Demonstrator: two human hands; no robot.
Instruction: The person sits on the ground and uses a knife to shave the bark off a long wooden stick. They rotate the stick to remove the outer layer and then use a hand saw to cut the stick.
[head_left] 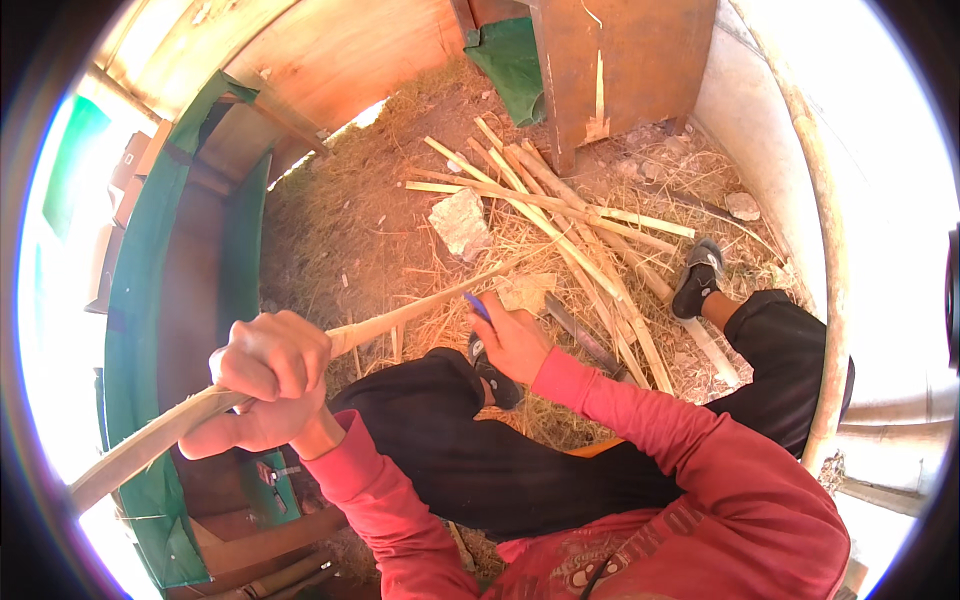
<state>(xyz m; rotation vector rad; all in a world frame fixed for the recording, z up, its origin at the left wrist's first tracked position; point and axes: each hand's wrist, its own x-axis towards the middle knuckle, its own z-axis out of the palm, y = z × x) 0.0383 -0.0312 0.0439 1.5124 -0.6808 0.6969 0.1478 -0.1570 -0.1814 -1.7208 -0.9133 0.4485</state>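
My left hand (268, 375) is closed round a long pale bamboo strip (400, 312), which runs from the lower left edge up toward the middle of the view. Over the shavings, my right hand (512, 338) has its fingers closed on a small blue tool (478, 306). Only a blue part of that tool shows, close beside the strip, so its exact kind is hard to make out. I cannot tell whether the tool touches the strip.
A loose pile of split bamboo strips (560, 215) lies on the ground ahead, with a pale stone block (460, 224) beside it. Shavings (430, 345) cover the ground around my shoes. A green-covered frame (150, 290) stands at left, a brown wooden panel (640, 70) at the back.
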